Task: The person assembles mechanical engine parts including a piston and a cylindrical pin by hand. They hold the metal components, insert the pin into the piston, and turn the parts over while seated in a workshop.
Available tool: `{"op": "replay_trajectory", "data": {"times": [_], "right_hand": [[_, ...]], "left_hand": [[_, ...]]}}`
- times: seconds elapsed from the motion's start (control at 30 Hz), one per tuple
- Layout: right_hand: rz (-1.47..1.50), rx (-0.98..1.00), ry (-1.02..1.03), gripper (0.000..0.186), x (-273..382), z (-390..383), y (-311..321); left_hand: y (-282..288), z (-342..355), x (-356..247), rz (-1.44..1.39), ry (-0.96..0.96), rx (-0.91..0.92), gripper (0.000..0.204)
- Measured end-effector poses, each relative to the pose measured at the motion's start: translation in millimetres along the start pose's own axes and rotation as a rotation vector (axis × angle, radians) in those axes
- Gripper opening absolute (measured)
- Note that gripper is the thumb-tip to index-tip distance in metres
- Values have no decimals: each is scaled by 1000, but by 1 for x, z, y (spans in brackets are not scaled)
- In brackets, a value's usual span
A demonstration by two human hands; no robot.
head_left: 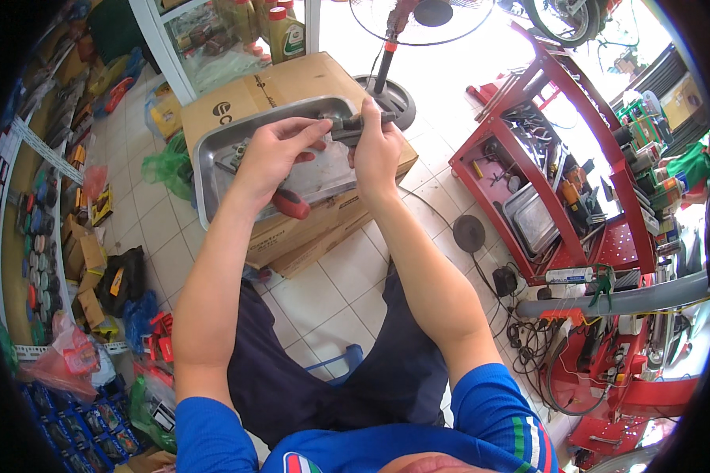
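Note:
Over a metal tray (210, 185), my right hand (377, 154) is closed around a dark, elongated mechanical part (353, 123), its thumb lying along the top. From the other side my left hand (276, 150) pinches the left end of the same part between thumb and fingers. My palms and fingers hide much of it, so its exact kind cannot be made out. Beneath my left wrist, a red-and-black tool handle (292, 203) rests across the tray's near rim; its far end is hidden. Small metal pieces (227, 162) lie in the tray beside my left wrist.
The tray stands on a cardboard box (296, 79) in front of my knees. A standing fan (383, 83) is behind it. To the right stands a red tool cart (521, 158), with cables (528, 347) on the floor. Shelves and bagged goods (67, 351) line the left.

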State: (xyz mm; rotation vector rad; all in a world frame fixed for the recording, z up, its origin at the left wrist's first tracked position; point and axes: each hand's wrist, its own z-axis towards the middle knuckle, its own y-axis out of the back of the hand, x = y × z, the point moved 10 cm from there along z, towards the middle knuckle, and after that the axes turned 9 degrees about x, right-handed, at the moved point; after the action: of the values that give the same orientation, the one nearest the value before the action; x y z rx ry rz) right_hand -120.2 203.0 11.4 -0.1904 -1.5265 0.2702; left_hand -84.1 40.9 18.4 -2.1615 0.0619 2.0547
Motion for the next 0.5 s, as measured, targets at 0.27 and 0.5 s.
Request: {"op": "replay_trajectory", "data": {"times": [0.27,0.5], "right_hand": [[-3,24,36,44,5,0,-3],[-92,299,-20,52,-5,8,-26]], "left_hand": [[-1,-3,-7,-1,-57,5,31],[1,0,-10,134,-112,16,37]]}}
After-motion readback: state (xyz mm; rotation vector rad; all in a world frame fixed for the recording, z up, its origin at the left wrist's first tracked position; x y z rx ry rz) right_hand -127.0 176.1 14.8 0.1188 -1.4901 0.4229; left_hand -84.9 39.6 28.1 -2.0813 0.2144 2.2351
